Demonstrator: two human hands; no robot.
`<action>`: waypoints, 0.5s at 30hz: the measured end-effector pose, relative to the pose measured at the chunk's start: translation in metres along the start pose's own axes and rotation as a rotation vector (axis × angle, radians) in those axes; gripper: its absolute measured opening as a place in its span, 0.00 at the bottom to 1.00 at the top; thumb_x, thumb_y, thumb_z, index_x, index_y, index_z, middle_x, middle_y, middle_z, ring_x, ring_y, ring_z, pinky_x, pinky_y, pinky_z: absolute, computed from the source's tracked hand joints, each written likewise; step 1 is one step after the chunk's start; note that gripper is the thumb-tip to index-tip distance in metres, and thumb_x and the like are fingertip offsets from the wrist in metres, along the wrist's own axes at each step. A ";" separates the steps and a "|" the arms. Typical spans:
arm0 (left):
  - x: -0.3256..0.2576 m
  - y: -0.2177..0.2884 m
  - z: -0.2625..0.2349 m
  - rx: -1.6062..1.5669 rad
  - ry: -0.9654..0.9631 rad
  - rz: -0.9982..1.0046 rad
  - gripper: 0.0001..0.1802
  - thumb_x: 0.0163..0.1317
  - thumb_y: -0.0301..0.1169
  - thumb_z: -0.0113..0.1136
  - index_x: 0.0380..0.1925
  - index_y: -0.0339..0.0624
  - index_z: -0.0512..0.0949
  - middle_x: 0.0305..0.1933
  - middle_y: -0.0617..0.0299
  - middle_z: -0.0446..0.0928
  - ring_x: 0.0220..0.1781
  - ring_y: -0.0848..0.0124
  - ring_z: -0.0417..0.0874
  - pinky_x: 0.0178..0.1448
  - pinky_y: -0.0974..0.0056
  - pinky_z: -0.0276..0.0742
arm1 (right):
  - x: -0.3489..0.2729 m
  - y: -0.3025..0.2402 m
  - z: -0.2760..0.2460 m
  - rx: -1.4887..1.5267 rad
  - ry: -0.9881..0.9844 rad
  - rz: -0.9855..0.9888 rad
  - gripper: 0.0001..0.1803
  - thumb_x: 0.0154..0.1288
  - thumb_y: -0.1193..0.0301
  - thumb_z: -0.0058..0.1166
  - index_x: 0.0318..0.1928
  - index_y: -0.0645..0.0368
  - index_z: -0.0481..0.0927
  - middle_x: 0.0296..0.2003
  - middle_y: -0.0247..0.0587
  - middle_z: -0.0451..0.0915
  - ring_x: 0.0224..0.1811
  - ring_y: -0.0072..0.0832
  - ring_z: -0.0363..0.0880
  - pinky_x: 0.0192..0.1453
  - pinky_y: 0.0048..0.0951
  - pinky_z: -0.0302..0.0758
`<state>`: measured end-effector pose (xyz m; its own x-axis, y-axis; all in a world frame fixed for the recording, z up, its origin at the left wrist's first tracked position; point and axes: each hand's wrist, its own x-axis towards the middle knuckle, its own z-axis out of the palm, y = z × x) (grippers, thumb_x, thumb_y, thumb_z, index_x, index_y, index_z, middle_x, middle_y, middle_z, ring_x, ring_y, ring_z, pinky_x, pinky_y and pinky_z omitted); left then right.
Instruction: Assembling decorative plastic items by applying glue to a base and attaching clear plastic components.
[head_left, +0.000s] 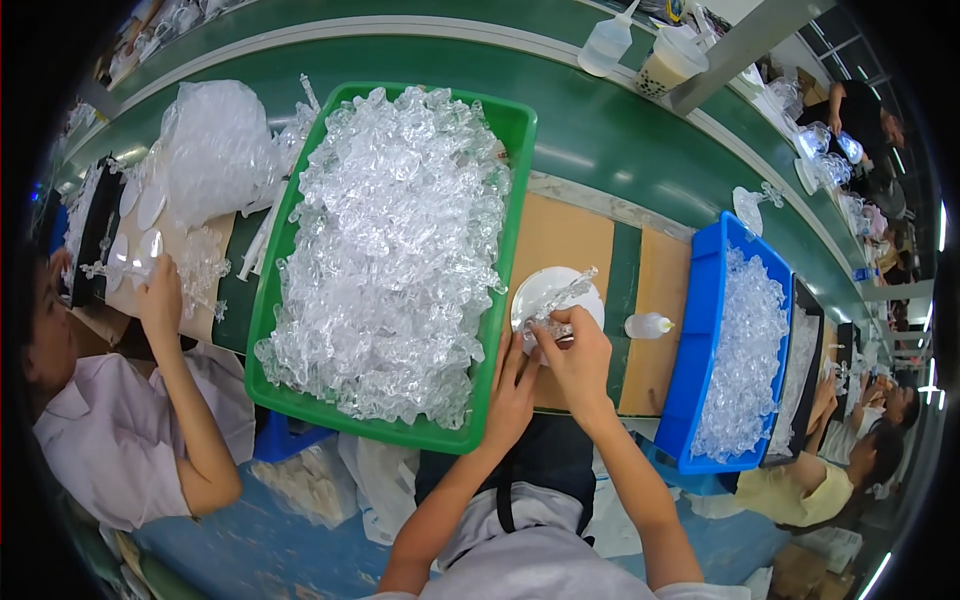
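Note:
A white round disc (pixel 532 289) is in front of me on the brown cardboard, close to the green tub's right side. Over it, my right hand (pixel 578 362) pinches a clear plastic piece with a slim arm (pixel 576 288) that slants up to the right. My left hand (pixel 511 398) is at the disc's near left rim, its fingers bent and close to the right fingertips. Its grip is partly hidden, but it appears closed on the disc's edge. A small white squeeze bottle with a yellowish tip (pixel 648 325) lies to the right of my hands.
Left of my hands, a large green tub (pixel 522 150) is heaped with clear plastic parts. A blue bin (pixel 707 300) to the right holds smaller clear pieces. A co-worker (pixel 140 430) sits at the left. At the back stand another squeeze bottle (pixel 606 45) and a drink cup (pixel 670 65).

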<state>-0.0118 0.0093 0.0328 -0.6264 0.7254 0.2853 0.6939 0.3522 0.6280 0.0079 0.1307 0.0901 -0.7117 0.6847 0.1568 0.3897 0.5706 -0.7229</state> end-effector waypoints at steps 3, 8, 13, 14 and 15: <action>-0.002 -0.003 0.002 -0.014 0.019 0.001 0.24 0.53 0.22 0.53 0.53 0.38 0.73 0.65 0.45 0.62 0.69 0.47 0.58 0.70 0.47 0.54 | 0.001 -0.005 0.003 -0.068 -0.015 -0.061 0.13 0.53 0.72 0.62 0.36 0.63 0.72 0.31 0.46 0.75 0.25 0.38 0.79 0.29 0.34 0.75; -0.001 -0.003 0.003 -0.034 0.031 0.004 0.25 0.52 0.21 0.54 0.54 0.38 0.73 0.65 0.46 0.62 0.69 0.45 0.58 0.69 0.47 0.56 | 0.001 -0.002 0.003 -0.195 0.003 -0.113 0.13 0.53 0.73 0.63 0.36 0.62 0.72 0.32 0.45 0.75 0.25 0.39 0.79 0.28 0.33 0.75; -0.002 -0.002 0.004 -0.018 0.033 -0.004 0.26 0.53 0.21 0.54 0.55 0.38 0.72 0.66 0.46 0.61 0.69 0.45 0.58 0.69 0.47 0.57 | 0.003 0.000 -0.001 -0.148 0.004 -0.060 0.13 0.53 0.73 0.64 0.32 0.64 0.72 0.30 0.45 0.77 0.26 0.35 0.81 0.27 0.29 0.77; -0.002 -0.002 0.004 -0.029 0.033 -0.004 0.26 0.53 0.21 0.54 0.56 0.39 0.71 0.66 0.46 0.61 0.69 0.45 0.58 0.69 0.47 0.57 | 0.004 0.002 -0.001 -0.107 -0.003 -0.033 0.13 0.53 0.73 0.64 0.32 0.64 0.72 0.29 0.44 0.78 0.27 0.32 0.82 0.28 0.27 0.76; -0.003 -0.003 0.006 -0.032 0.034 -0.007 0.26 0.53 0.21 0.54 0.56 0.39 0.71 0.66 0.46 0.61 0.69 0.45 0.58 0.69 0.47 0.57 | 0.004 0.004 -0.001 -0.066 -0.010 -0.007 0.13 0.53 0.73 0.64 0.32 0.65 0.72 0.28 0.44 0.78 0.27 0.30 0.82 0.29 0.26 0.76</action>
<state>-0.0099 0.0097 0.0257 -0.6437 0.7019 0.3050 0.6779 0.3380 0.6528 0.0069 0.1363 0.0888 -0.7202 0.6763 0.1547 0.4220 0.6040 -0.6760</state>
